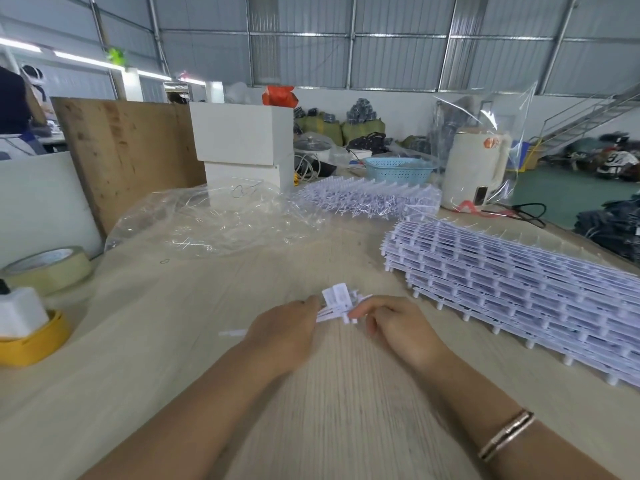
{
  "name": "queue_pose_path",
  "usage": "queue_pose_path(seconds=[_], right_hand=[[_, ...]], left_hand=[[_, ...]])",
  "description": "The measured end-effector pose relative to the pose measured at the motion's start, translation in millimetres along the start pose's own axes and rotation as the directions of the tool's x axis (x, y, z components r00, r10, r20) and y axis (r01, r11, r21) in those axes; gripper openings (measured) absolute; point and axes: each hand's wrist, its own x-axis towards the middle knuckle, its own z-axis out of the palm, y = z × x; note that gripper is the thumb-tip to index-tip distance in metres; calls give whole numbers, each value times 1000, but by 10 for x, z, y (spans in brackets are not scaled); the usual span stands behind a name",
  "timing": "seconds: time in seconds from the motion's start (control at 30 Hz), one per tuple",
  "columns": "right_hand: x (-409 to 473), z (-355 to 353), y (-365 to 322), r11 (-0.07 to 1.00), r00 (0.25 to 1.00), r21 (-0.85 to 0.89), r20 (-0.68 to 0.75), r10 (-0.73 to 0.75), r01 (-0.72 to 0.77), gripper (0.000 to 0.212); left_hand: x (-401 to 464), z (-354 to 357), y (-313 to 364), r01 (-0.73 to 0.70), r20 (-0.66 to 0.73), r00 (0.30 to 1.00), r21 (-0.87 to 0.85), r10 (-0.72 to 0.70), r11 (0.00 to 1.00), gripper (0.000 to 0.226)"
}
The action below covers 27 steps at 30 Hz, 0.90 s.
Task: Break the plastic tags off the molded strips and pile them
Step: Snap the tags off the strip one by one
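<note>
Both hands work a single molded strip (337, 308) held just above the table (207, 393), nearer the person than the tall stack of strips (519, 285) and to its left. The left hand (280, 336) grips one end of the strip with fingers curled around it; the right hand (398, 327) pinches the other end, where a few white tags (334, 295) stick up between the two hands. The step in hand looks like snapping tags free. To do it well, the hands should probably keep close to each tag's neck, so the twist bends the thin joint and not the whole strip, and the left should brace while the right bends sharply. A second heap of strips (367, 197) lies beyond the stack, by the crumpled clear bag (207, 220). No pile of loose tags shows yet.
</note>
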Motion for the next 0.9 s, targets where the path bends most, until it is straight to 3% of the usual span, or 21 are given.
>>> queue_pose_path(seconds=[0.2,0.27,0.4,0.47,0.53,0.7,0.8,0.9], right_hand=[[77,-127,98,995,987,95,-160,-2,17,48],[84,-132,107,994,985,106,-172,-4,23,48],[75,-130,124,996,986,68,-160,-39,50,48],[74,-145,133,997,987,63,-153,-38,49,47],[71,-149,144,998,988,35,-149,-41,47,47],[62,-157,134,982,981,-182,-169,-90,59,41],[72,-312,110,842,956,-538,-222,-190,42,32],[136,-514,168,689,948,-722,-257,-187,-60,28]], left_hand=[[320,-87,-234,62,-308,950,19,-53,998,52],[467,-62,-310,63,-296,955,104,-30,993,58],[627,62,-451,78,-102,993,223,-57,972,52],[641,68,-455,115,-67,992,150,-106,982,60],[629,28,-377,98,-127,988,82,-87,992,67],[608,-124,173,-169,-286,943,23,169,985,48],[599,-64,531,-226,-207,963,-257,176,940,39],[626,95,791,-66,-24,998,-557,63,828,34]])
